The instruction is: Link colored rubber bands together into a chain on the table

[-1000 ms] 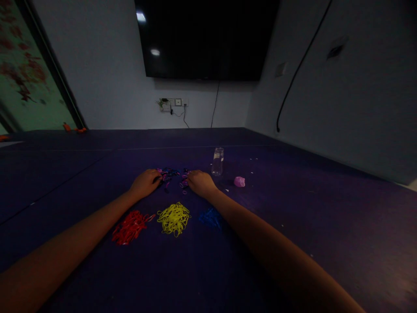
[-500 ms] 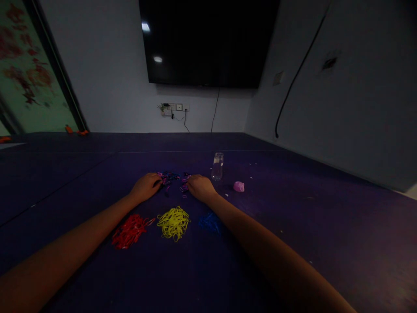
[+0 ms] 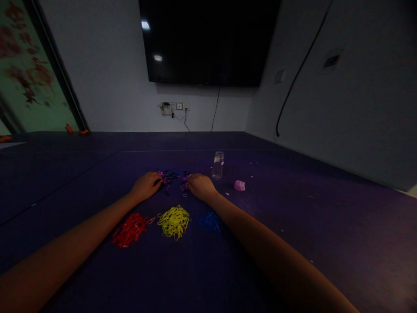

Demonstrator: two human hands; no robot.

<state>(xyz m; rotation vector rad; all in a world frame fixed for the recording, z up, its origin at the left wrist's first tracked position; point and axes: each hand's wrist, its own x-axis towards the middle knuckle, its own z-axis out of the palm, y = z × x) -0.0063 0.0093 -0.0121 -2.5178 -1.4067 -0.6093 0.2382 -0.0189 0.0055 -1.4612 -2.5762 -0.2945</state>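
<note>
My left hand (image 3: 145,186) rests on the table with its fingers curled at the left side of a loose pile of dark, purple and pink rubber bands (image 3: 170,176). At the right side of that pile lies my right hand (image 3: 201,187), fingers bent in among several pink and dark bands (image 3: 184,186). The fingertips of both hands are mostly hidden, so what they pinch does not show. Nearer me are a heap of red rubber bands (image 3: 132,229), a heap of yellow rubber bands (image 3: 174,222) and a heap of blue rubber bands (image 3: 210,222) beside my right forearm.
A clear bottle (image 3: 218,166) stands upright beyond my right hand. A small pink lump (image 3: 239,185) sits right of it, with white scraps scattered around. The dark purple table (image 3: 182,278) reaches to the wall, under a black television (image 3: 208,43).
The whole view has shifted slightly as my head moved. Both hands stay at the sides of the mixed bands, and the heaps look the same.
</note>
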